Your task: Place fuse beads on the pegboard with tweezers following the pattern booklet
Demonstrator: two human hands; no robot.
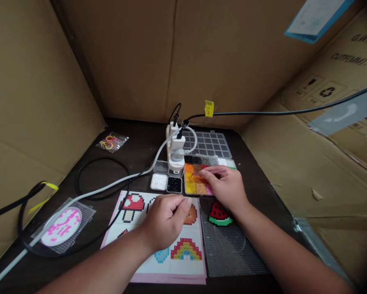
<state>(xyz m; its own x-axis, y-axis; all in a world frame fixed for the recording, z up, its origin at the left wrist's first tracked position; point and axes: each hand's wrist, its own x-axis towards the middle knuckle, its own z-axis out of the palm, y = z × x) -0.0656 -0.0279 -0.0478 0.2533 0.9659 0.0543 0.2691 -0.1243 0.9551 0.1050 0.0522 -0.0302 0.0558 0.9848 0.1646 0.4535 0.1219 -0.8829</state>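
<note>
My right hand pinches a pair of thin pinkish tweezers, their tips over the orange and yellow compartments of a sorted bead box. My left hand is closed in a loose fist on a pattern sheet, with nothing showing between its fingers. Printed on the sheet are pixel pictures, among them a mushroom and a rainbow; the hand covers part of them. Under my right wrist lies a clear pegboard bearing a watermelon slice made of beads, partly hidden by the wrist.
Small trays of white beads and black beads sit before a power strip. A white cable crosses the left side, over another pegboard with a pink-and-white round piece. A bagged packet lies behind. Cardboard walls enclose the table.
</note>
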